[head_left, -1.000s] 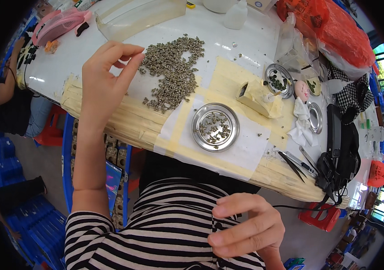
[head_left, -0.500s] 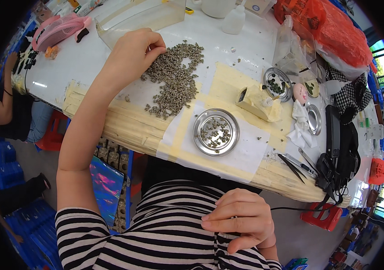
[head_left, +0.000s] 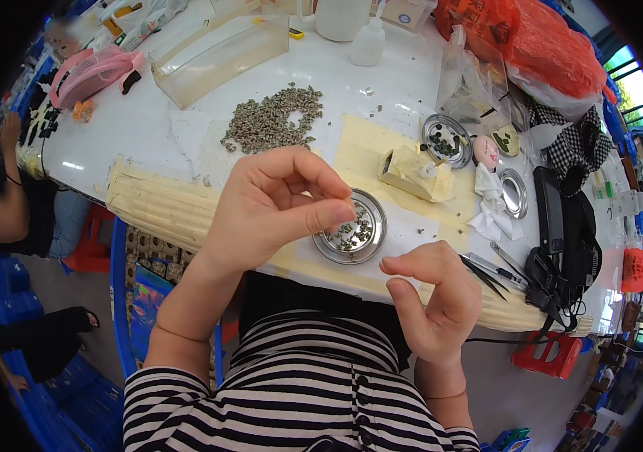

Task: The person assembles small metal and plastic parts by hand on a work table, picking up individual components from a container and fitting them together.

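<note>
My left hand [head_left: 276, 207] is raised over the left rim of a round metal dish [head_left: 374, 248]. Its thumb and forefinger are pinched together; whatever sits between the tips is too small to make out. Small grey-green metallic pieces [head_left: 359, 235] lie scattered in the dish, partly covered by that hand. My right hand [head_left: 438, 305] hovers at the table's front edge, right of the dish. A gap shows between its thumb and forefinger, and I see nothing in it. Behind my left hand spreads a pile of similar small pieces [head_left: 272, 120].
A tape-covered block [head_left: 415, 173] stands behind the dish. Tweezers [head_left: 483, 273], a black bag [head_left: 555, 248] and a dish of dark pieces [head_left: 446, 141] are to the right. A clear plastic tray [head_left: 219, 60] lies beyond the pile. Another person's arm [head_left: 9, 203] is at far left.
My left hand has come from the pile toward me and right, to the dish. My right hand has risen from my front to the table edge, its thumb and forefinger now apart.
</note>
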Tool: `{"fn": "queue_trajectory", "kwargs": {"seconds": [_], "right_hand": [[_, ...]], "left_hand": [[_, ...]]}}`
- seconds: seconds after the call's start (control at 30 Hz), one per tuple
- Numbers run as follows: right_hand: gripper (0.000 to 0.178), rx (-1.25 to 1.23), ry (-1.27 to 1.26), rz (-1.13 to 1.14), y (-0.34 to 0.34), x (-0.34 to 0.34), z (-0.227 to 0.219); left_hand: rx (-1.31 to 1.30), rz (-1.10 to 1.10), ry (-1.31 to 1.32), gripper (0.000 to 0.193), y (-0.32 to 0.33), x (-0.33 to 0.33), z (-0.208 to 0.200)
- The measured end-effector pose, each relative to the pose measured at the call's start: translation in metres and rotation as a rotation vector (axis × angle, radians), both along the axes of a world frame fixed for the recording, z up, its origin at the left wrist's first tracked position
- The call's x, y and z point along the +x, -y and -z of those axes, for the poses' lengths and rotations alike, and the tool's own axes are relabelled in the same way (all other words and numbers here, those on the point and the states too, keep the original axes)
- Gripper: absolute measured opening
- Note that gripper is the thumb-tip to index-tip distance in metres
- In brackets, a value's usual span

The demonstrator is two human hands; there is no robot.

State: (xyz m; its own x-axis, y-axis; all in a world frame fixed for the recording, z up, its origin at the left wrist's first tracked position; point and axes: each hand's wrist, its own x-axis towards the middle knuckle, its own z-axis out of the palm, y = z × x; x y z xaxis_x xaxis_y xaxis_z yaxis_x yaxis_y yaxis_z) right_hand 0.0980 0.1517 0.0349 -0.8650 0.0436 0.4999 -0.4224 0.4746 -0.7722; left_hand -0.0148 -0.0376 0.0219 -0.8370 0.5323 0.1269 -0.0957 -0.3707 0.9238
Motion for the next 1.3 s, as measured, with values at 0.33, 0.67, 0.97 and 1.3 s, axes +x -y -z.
{"fn": "queue_trajectory", "kwargs": {"seconds": [0.33,0.67,0.97,1.3], "right_hand": [[0.028,0.228,-0.218,0.151,0.003,-0.024,0.009],[0.025,0.354,-0.381,0.246,-0.004,-0.037,0.017],[0.018,0.073,-0.140,0.159,-0.005,-0.035,0.024],[0.009,-0.255,0.119,0.035,-0.011,-0.030,0.028]], "left_hand": [[0.081,0.182,0.103,0.022,-0.022,0.007,0.015],[-0.023,0.095,0.056,0.019,-0.024,0.012,0.015],[-0.118,0.002,-0.212,0.018,-0.024,0.011,0.018],[-0.226,-0.089,-0.564,0.022,-0.027,0.007,0.016]]}}
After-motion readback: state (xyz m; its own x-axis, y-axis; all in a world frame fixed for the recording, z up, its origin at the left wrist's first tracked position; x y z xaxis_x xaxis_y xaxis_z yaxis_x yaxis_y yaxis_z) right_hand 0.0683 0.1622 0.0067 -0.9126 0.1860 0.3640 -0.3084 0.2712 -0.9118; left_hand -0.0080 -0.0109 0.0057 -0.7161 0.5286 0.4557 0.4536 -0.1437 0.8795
